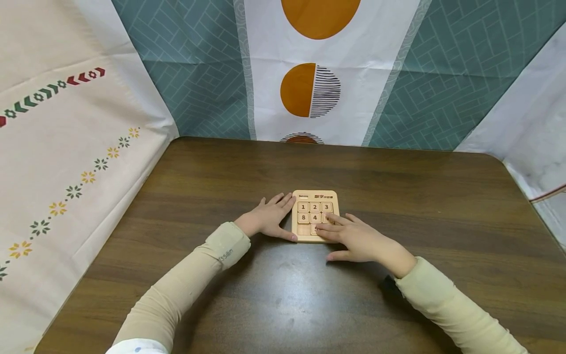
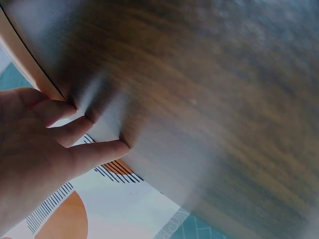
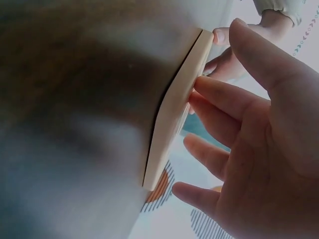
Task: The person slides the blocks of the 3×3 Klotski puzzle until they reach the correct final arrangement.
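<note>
A wooden number sliding puzzle (image 1: 303, 230) lies flat on the brown table. Tiles 1, 2 and 3 form its top row, and tiles 8 and 4 (image 1: 315, 217) sit in the middle row. The lower left slot holds no tile. My left hand (image 1: 270, 219) rests at the puzzle's left side, thumb at the lower corner and forefinger near the upper edge, fingers spread. My right hand (image 1: 360, 239) reaches over the right side with extended fingertips on the tiles, partly covering the right middle and bottom ones. From the right wrist, the puzzle's edge (image 3: 174, 104) shows beneath the fingers.
The wooden table (image 1: 212, 167) extends around the puzzle on all sides. Behind it hangs a patterned cloth (image 1: 199, 73) with orange circles. A white embroidered cloth (image 1: 66, 162) runs along the left, and pale cloth (image 1: 539, 132) hangs at the right.
</note>
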`<action>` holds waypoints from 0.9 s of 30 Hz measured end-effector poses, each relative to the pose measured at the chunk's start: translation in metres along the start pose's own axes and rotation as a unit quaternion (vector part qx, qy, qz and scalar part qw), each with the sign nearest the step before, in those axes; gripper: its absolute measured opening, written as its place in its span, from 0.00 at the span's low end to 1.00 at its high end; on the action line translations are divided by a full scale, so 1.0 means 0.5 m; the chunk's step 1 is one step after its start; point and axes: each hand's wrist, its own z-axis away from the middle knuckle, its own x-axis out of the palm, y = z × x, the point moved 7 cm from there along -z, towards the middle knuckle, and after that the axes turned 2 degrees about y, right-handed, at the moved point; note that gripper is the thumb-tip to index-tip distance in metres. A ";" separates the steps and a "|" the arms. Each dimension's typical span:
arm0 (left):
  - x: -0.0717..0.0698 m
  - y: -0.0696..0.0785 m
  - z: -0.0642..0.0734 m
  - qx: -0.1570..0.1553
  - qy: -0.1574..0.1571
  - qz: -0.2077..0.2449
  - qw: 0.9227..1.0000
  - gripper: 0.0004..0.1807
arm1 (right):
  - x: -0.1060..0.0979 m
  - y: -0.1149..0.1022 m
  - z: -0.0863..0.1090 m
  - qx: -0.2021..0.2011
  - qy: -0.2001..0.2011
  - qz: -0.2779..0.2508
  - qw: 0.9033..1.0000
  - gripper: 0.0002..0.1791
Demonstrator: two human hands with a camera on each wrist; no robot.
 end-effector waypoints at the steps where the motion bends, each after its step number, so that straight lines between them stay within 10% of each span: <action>1: 0.000 0.000 0.000 0.001 0.000 0.001 1.000 0.60 | 0.000 0.001 0.001 0.000 -0.002 -0.001 1.000 0.35; 27: 0.001 -0.002 -0.002 -0.004 -0.009 0.002 1.000 0.60 | 0.009 -0.002 -0.071 0.055 -0.024 0.024 0.998 0.39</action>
